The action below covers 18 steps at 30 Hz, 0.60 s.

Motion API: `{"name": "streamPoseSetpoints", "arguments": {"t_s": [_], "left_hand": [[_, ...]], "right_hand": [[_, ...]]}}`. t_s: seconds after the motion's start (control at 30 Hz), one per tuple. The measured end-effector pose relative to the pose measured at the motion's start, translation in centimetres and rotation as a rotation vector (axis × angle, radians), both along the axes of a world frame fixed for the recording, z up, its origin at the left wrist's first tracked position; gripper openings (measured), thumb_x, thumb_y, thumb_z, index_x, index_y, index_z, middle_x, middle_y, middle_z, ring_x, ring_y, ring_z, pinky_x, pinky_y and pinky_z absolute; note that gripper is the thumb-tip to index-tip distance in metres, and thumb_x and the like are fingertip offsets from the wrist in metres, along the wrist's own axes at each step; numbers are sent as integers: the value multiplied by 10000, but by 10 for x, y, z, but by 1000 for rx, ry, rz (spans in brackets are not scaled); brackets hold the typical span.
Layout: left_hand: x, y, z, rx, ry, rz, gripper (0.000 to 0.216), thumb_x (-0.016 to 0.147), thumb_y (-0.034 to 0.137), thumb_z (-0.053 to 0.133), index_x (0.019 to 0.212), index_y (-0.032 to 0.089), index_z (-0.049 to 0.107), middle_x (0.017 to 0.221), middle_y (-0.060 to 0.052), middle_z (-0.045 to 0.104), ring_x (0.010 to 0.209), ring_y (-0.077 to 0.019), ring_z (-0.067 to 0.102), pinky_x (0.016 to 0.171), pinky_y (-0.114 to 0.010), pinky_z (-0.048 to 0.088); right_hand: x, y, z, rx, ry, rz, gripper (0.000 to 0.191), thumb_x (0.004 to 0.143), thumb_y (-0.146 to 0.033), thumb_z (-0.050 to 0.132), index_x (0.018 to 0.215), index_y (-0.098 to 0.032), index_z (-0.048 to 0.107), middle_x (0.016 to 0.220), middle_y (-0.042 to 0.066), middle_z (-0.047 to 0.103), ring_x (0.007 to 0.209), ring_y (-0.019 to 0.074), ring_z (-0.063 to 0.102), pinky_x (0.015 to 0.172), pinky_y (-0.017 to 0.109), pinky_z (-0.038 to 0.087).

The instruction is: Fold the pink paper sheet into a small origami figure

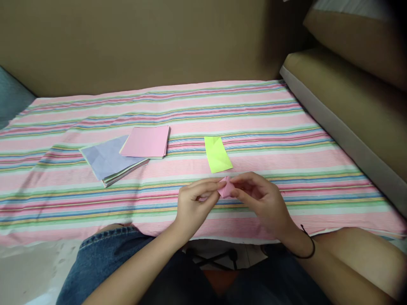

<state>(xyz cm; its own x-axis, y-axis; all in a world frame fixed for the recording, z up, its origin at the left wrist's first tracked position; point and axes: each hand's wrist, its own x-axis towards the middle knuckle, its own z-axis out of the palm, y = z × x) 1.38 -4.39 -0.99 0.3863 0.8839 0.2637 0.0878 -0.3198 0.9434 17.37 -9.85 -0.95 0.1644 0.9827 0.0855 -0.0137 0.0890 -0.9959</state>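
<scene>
A small folded piece of pink paper (226, 189) is held up between both hands, just above the striped cloth. My left hand (196, 202) pinches its left side with thumb and fingers. On the right side, the thumb and fingertips of my right hand (261, 199) grip it too, covering part of that edge. Crease lines show on the paper's face. Just beyond the hands lies a yellow-green paper strip (218, 155) with fold marks.
Left of centre, a stack of pink square paper (146, 142) overlaps a larger stack topped with lilac paper (110, 156). A striped cloth (178, 106) covers the surface. A tan backrest (143, 42) rises behind, and a tan cushion (346, 101) borders the right side.
</scene>
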Motion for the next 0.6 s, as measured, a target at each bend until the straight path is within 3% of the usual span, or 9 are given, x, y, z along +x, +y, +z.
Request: {"name": "streamPoseSetpoints", "arguments": {"t_s": [0.17, 0.3, 0.43, 0.6], "left_hand": [[6, 0, 0, -327, -106, -190, 333, 722, 114, 644, 1045, 187, 676, 1099, -89, 671, 882, -186, 673, 705, -254, 555], [7, 3, -3, -549, -126, -174, 425, 680, 206, 740, 1088, 181, 624, 879, -54, 710, 725, -148, 672, 647, -233, 533], [5, 5, -10, -480, 8, -141, 220, 684, 285, 746, 838, 139, 688, 669, -23, 684, 613, -125, 628, 562, -197, 473], [3, 4, -13, -341, 92, -97, 188, 709, 316, 724, 783, 150, 677, 652, -9, 667, 598, -117, 604, 547, -195, 448]], "right_hand": [[7, 7, -5, -129, 160, -36, 219, 719, -276, 738, 850, -227, 570, 782, -12, 669, 753, 157, 680, 696, 288, 588], [8, 6, -8, -148, 149, -5, 260, 729, -261, 726, 919, -234, 550, 766, -6, 693, 717, 171, 694, 682, 313, 595], [-1, 1, -7, -98, -52, -80, 212, 754, -254, 703, 920, -226, 574, 794, 21, 707, 755, 185, 696, 697, 313, 589], [-4, -1, -5, -74, -162, -64, 144, 796, -259, 655, 926, -210, 617, 850, 47, 714, 803, 199, 692, 741, 335, 581]]}}
